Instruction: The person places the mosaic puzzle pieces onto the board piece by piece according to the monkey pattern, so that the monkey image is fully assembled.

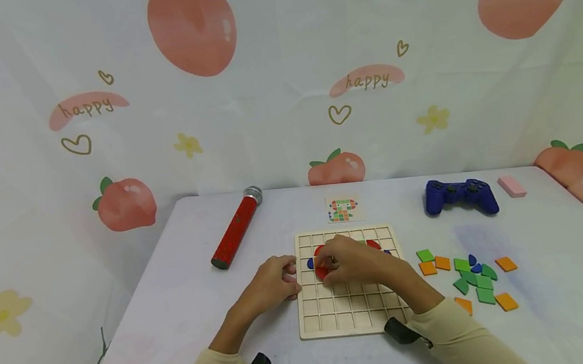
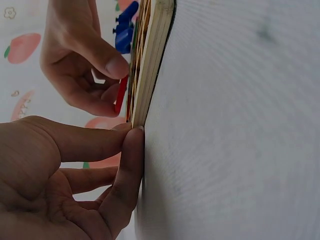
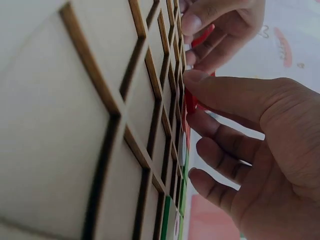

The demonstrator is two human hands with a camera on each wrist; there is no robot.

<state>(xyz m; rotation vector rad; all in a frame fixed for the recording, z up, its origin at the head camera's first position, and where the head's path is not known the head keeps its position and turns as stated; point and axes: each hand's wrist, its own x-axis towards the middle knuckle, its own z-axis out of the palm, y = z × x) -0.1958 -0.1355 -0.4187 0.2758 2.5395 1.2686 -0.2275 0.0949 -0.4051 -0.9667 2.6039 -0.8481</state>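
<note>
A wooden grid board (image 1: 342, 321) lies on the table in front of the person. At its left edge the left hand (image 1: 270, 286) pinches the rim between thumb and index finger, as the left wrist view shows closely. The right hand (image 1: 360, 260) is over the upper left part of the board. Between its thumb and index finger it pinches a flat red piece (image 3: 190, 101), tilted on edge close over the grid. Red, blue and green pieces sit in the upper rows, among them a blue piece (image 1: 311, 263) at the left, partly hidden by the right hand.
Loose orange, green (image 1: 486, 295) and blue pieces lie right of the board. Behind it is a pattern card (image 1: 345, 208). A red microphone (image 1: 235, 230) lies at the back left, a blue game controller (image 1: 460, 196) and a pink block (image 1: 512, 186) at the back right.
</note>
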